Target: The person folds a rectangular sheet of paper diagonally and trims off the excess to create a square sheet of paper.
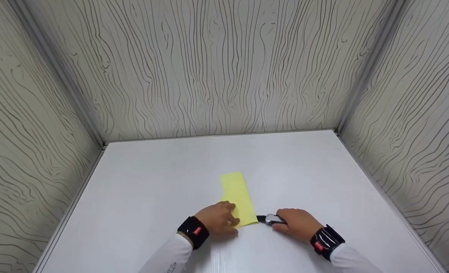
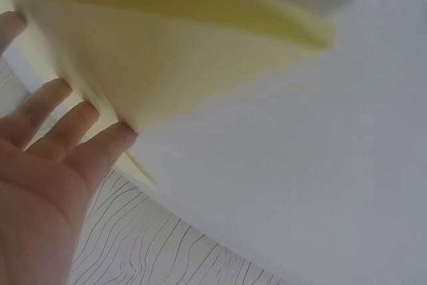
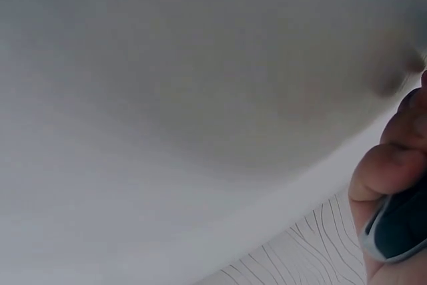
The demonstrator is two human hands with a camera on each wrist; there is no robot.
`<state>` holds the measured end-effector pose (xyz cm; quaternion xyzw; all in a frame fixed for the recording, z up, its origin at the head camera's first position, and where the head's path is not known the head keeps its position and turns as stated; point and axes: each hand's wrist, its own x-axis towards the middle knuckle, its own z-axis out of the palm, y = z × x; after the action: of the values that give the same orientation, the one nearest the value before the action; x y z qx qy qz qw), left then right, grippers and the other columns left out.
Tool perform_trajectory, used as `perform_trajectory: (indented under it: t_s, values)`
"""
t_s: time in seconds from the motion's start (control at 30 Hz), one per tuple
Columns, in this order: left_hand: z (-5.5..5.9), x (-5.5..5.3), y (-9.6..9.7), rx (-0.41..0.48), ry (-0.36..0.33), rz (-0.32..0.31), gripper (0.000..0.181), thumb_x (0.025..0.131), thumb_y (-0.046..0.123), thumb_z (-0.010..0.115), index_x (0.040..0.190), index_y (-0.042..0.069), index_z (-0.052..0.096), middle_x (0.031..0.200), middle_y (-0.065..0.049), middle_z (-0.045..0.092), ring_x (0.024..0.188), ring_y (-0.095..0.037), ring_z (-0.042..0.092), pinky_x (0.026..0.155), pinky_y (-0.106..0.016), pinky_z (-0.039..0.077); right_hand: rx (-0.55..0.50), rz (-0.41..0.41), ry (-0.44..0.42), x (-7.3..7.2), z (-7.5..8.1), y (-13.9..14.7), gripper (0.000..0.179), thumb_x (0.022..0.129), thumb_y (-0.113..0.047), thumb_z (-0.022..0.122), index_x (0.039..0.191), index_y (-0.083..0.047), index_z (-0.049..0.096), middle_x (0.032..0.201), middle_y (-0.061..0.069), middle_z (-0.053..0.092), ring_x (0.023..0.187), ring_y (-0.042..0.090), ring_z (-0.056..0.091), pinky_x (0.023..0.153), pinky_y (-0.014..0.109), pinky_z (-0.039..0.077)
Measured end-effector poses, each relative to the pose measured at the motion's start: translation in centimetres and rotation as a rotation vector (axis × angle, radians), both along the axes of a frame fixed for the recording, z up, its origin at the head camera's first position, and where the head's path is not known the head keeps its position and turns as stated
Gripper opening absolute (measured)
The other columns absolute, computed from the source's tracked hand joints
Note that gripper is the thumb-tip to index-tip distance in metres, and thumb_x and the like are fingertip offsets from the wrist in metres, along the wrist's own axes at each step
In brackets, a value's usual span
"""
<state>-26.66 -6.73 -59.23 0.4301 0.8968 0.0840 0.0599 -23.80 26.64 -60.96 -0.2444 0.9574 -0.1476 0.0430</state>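
Note:
A folded sheet of yellow paper (image 1: 238,189) lies on the white table. My left hand (image 1: 217,220) rests on its lower left part with spread fingers, and in the left wrist view the fingertips press on the paper (image 2: 193,65), whose near edge bows up at the fold. On the right, my right hand (image 1: 298,224) grips a grey and black utility knife (image 1: 273,219). Its dark front end points left and meets the paper's lower right corner; the tip is hidden there. The right wrist view shows the curled fingers (image 3: 390,171) around the knife's handle (image 3: 400,231).
The white tabletop (image 1: 152,170) spreads around both hands. Panels with a wood-grain line pattern (image 1: 224,68) enclose it at the back and on both sides. Grey metal posts (image 1: 57,72) stand at the back corners.

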Motion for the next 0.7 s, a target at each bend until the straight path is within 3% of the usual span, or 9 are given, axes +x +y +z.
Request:
perform_trajectory:
  t_s: [0.07, 0.17, 0.33, 0.43, 0.6, 0.7]
  values:
    - [0.1, 0.3, 0.1, -0.001, -0.047, 0.056, 0.032, 0.095, 0.048, 0.078, 0.118, 0.026, 0.085, 0.14, -0.008, 0.069, 0.141, -0.033, 0.062, 0.121, -0.037, 0.048, -0.001, -0.004, -0.009, 0.1, 0.0, -0.3, 0.032, 0.101, -0.054, 0.071, 0.097, -0.023, 0.065, 0.076, -0.016, 0.048, 0.066, 0.002, 0.042, 0.063, 0.025, 0.036]
    - [0.1, 0.6, 0.5, 0.014, -0.066, 0.134, 0.041, 0.097, 0.045, 0.077, 0.129, 0.019, 0.078, 0.143, -0.008, 0.069, 0.137, -0.029, 0.064, 0.118, -0.037, 0.051, -0.01, -0.015, -0.025, 0.3, 0.2, -0.6, 0.031, 0.1, -0.053, 0.073, 0.096, -0.023, 0.065, 0.075, -0.016, 0.048, 0.065, 0.004, 0.042, 0.062, 0.026, 0.036]
    - [-0.3, 0.6, 1.7, 0.019, 0.065, 0.208, 0.05, 0.101, 0.033, 0.074, 0.143, 0.007, 0.067, 0.126, -0.009, 0.073, 0.114, -0.025, 0.068, 0.097, -0.036, 0.061, -0.013, -0.015, -0.034, 0.6, 0.2, -0.9, 0.03, 0.099, -0.052, 0.073, 0.094, -0.024, 0.064, 0.075, -0.016, 0.048, 0.065, 0.003, 0.042, 0.062, 0.025, 0.036]
    - [-0.7, 0.6, 2.3, -0.016, 0.136, 0.259, 0.051, 0.099, 0.034, 0.076, 0.14, 0.005, 0.069, 0.124, -0.01, 0.071, 0.109, -0.026, 0.066, 0.089, -0.039, 0.062, -0.019, -0.002, -0.019, 0.8, 0.1, -1.1, 0.03, 0.1, -0.052, 0.073, 0.094, -0.024, 0.065, 0.075, -0.017, 0.048, 0.065, 0.002, 0.042, 0.062, 0.025, 0.037]
    - [-1.0, 0.7, 2.6, -0.066, 0.133, 0.336, 0.051, 0.094, 0.043, 0.078, 0.127, 0.005, 0.073, 0.139, -0.016, 0.067, 0.123, -0.032, 0.065, 0.097, -0.048, 0.06, -0.033, 0.023, 0.008, 0.9, 0.1, -1.2, 0.032, 0.101, -0.053, 0.072, 0.095, -0.022, 0.065, 0.076, -0.017, 0.047, 0.066, 0.002, 0.042, 0.062, 0.026, 0.037]
    - [-0.9, 0.7, 2.6, -0.086, 0.107, 0.357, 0.063, 0.096, 0.048, 0.077, 0.138, 0.003, 0.068, 0.153, -0.018, 0.062, 0.139, -0.034, 0.061, 0.108, -0.049, 0.057, -0.027, 0.029, 0.012, 0.9, 0.2, -0.9, 0.033, 0.101, -0.054, 0.071, 0.095, -0.022, 0.063, 0.077, -0.016, 0.047, 0.067, 0.002, 0.041, 0.062, 0.026, 0.036]
